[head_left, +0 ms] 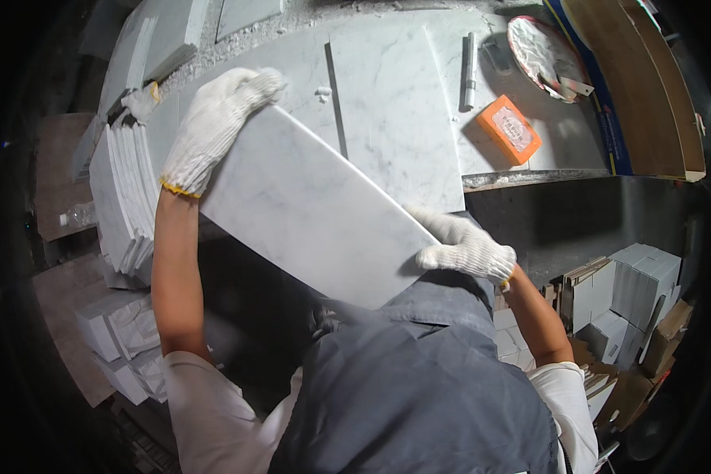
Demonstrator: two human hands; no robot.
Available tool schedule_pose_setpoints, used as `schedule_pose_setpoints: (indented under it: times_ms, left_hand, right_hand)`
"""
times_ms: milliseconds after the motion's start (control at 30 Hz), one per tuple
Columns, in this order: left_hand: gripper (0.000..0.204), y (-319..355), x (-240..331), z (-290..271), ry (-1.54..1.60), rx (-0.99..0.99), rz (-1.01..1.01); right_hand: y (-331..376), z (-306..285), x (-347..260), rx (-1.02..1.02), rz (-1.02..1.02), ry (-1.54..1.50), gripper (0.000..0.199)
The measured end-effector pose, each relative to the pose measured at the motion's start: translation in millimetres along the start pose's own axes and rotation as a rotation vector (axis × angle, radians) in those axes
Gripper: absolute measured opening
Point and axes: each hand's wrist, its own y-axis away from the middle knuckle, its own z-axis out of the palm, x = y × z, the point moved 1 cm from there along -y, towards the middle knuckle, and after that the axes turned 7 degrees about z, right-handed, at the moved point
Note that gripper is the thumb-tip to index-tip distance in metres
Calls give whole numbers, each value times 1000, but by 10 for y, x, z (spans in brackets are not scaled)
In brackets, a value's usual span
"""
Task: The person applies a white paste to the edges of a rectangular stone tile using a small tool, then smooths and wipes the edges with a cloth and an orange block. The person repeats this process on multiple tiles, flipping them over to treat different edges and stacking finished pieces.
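A white, grey-veined marble tile [316, 209] is held tilted in front of me, its long edge running from upper left to lower right. My left hand [217, 118], in a white knit glove with a yellow cuff edge, is closed over the tile's upper left end. At the lower right corner my gloved right hand [466, 246] grips it, thumb on the face and fingers behind the edge. Beyond it, another marble slab [391, 103] lies on the worktable. An orange box [509, 130] with a pale label sits right of that slab.
A marker-like tube [470, 71] and a round red-rimmed container [541, 51] with a scraper stand near an open cardboard box [656, 87]. Stacked tiles [122, 193] lean at the left, by a plastic bottle [79, 214]. White cartons [644, 276] are piled at lower right.
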Motion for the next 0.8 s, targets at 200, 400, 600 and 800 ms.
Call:
schedule_pose_setpoints:
  times_ms: [200,400,600,800]
  left_hand:
    - [56,-750,483,319,-108,-242,211]
    - [69,-1209,711,722,-207,-97,516]
    - [61,-494,630,723,69,187,605]
    - [66,438,268,1002,-99,146,561]
  right_hand:
    - [73,127,181,93,22,-158,52]
    - [112,140,53,316,11,-148,58]
    - [-174,4,-218,370,-81,-271,49]
    - [-430,-31,-429,423,-196,-242,35]
